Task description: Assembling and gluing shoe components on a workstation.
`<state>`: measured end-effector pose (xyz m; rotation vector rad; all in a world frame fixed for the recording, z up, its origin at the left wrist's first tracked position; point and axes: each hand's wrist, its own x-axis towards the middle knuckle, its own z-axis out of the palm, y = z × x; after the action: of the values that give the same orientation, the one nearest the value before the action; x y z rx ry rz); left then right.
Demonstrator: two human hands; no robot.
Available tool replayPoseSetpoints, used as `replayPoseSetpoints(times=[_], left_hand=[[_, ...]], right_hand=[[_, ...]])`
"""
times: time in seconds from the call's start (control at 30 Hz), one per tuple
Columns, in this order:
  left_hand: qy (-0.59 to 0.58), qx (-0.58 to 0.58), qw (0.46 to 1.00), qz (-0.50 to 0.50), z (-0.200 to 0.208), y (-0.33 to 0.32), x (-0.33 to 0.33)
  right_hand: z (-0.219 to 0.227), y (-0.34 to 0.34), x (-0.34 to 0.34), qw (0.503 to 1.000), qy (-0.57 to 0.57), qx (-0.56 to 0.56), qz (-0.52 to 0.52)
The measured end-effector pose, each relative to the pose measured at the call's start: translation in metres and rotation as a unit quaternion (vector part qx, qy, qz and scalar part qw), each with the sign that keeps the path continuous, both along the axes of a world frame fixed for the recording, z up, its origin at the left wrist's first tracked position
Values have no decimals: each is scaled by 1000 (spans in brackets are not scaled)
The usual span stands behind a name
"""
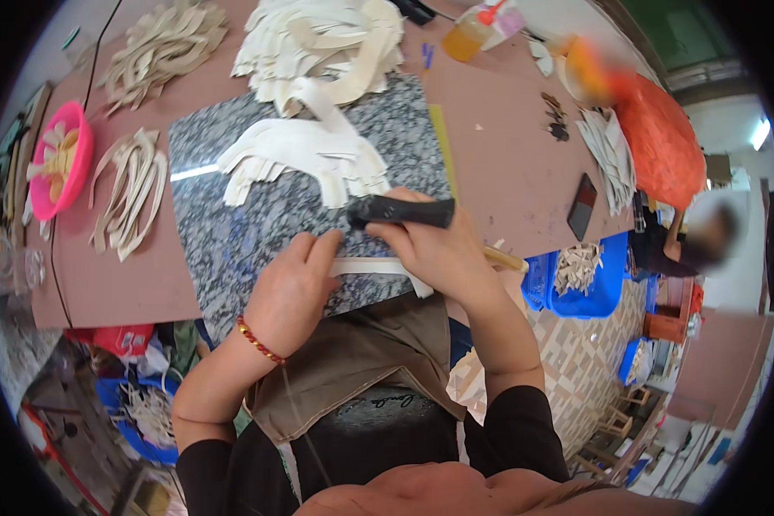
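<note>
brown worktop [507, 155] fills upper frame; grey speckled stone slab [258, 215] at centre. orange bag [662, 138] upper right, blurred. pink bowl [60, 159] far left. pale strip [370, 267] lies on slab's near edge: left hand [292, 288] fingers pressed flat on it. right hand [439, 249] fingers wrapped round black-headed hammer [404, 211], handle mostly hidden.

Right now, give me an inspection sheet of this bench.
Surface: brown table bearing a speckled granite slab.
Job's things: cream strip on the slab's near edge; black-headed hammer.
Clutter: piles of cream cut pieces, pink bowl, amber glue bottle, blue bin.
Hands: left hand presses the strip; right hand grips the hammer.
Cables: thin black cord.
Surroundings: tiled floor.
</note>
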<state>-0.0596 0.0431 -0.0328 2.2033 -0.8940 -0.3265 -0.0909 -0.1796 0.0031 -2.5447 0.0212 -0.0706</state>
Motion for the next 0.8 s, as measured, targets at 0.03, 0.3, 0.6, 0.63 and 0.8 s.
replayPoseSetpoints(times=[0.03, 0.3, 0.6, 0.63, 0.8], left_hand=[[-8, -6, 1000, -15, 1, 1, 0], [28, 24, 999, 26, -17, 34, 15], [248, -250, 933, 82, -30, 67, 38], [195, -307, 925, 109, -37, 80, 44], [141, -421, 877, 186, -43, 198, 92]], right_hand=[[2, -2, 3, 1000, 2, -16, -9], [-22, -26, 3, 986, -75, -4, -152], [-30, -33, -47, 993, -45, 55, -98], [-32, -32, -46, 992, -49, 66, -100], [-37, -33, -49, 985, -63, 119, -104]])
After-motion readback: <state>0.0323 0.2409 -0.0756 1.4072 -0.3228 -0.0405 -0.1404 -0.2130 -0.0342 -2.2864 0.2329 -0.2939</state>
